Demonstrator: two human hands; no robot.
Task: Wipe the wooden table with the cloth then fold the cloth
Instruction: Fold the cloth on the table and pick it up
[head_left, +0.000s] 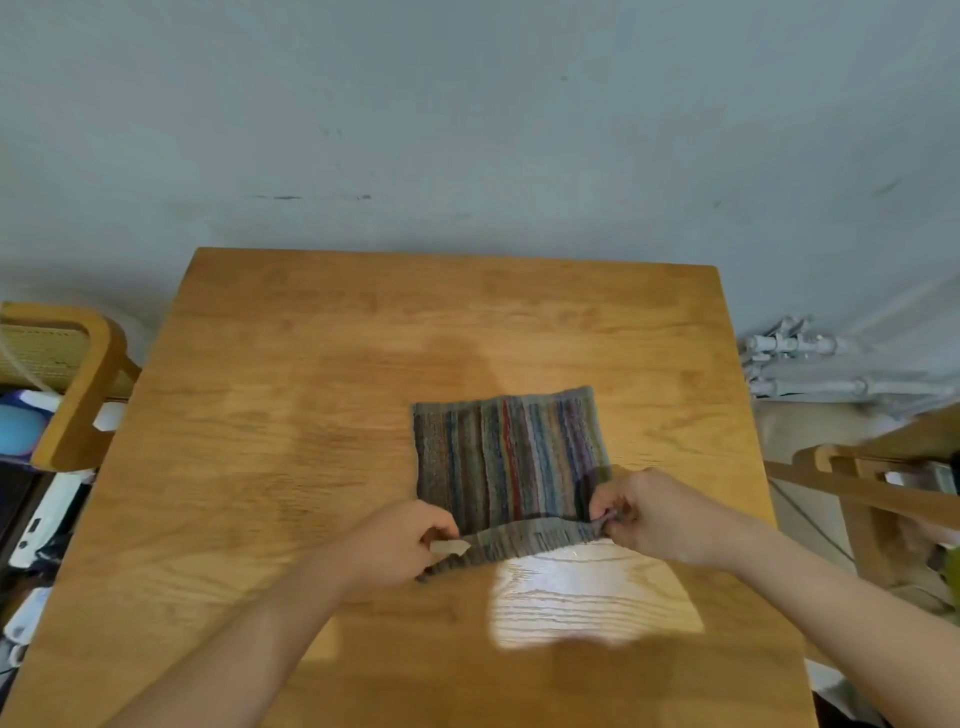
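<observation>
A striped cloth (506, 457) in grey, blue and red lies flat on the wooden table (291, 395), right of centre. Its near edge is lifted off the wood and curls back over itself. My left hand (402, 543) pinches the near left corner of that edge. My right hand (649, 512) pinches the near right corner. The far part of the cloth stays flat on the table. Both forearms reach in from the bottom of the view.
A wooden chair (78, 384) stands at the table's left, with clutter on the floor below it. Another wooden chair frame (872, 483) is at the right. White pipes (795, 364) run along the grey wall. A bright glare patch lies on the table near me.
</observation>
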